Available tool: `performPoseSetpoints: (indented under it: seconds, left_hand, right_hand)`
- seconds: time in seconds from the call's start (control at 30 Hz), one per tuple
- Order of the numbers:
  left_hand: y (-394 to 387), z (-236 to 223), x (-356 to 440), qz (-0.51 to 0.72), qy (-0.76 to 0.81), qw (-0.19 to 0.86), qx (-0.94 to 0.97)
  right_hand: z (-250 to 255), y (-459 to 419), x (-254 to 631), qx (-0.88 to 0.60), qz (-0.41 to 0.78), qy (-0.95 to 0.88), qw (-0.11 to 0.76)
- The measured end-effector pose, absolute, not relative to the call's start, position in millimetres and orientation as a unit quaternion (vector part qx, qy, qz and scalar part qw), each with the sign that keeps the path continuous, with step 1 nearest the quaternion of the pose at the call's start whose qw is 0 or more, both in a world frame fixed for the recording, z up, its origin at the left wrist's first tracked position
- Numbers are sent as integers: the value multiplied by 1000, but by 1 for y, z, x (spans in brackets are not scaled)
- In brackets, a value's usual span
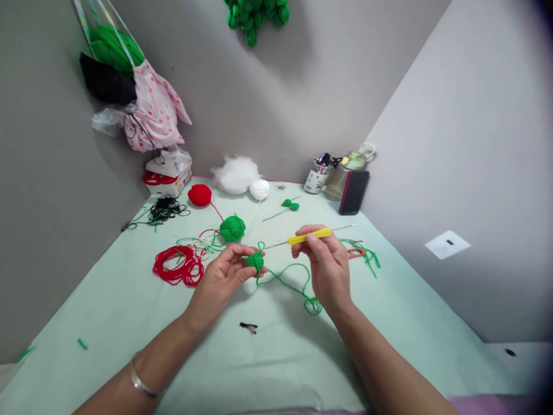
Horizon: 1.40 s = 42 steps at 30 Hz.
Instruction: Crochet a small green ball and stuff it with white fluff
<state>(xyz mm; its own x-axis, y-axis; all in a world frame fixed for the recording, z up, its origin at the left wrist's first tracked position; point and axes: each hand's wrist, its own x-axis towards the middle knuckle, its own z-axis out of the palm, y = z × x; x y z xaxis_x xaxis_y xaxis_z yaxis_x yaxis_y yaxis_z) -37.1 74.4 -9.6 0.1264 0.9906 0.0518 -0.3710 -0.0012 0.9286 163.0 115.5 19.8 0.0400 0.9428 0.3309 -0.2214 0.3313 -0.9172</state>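
Observation:
Between the thumb and fingers of my left hand [227, 270] is a small green crochet piece [255, 261], with a loop of yarn standing up from its top. My right hand [324, 259] grips a crochet hook [309, 236] by its yellow handle. The hook's thin metal shaft points left, its tip close to the green loop; whether it touches the loop I cannot tell. Green yarn [288, 282] trails from the piece and lies in a loose tangle on the table, partly behind my right hand.
On the pale green table [207, 369] lie a green yarn ball [232, 228], a red yarn ball [199, 195], coiled red yarn [178, 265] and black yarn [163, 211]. White stuffing [237, 174], a phone [354, 192] and a bottle [339, 183] stand at the back. A small black clip [248, 328] lies in front.

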Motion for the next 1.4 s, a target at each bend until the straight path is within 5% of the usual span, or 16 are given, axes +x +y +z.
performPoseSetpoints:
  seconds: [0.73, 1.4]
  left_hand:
    - [78, -10, -35, 547, 354, 622, 434]
    - [78, 0, -30, 562, 346, 663, 354]
  right_hand:
    - [15, 113, 157, -331, 553, -522, 558]
    - [21, 105, 152, -289, 423, -712, 481]
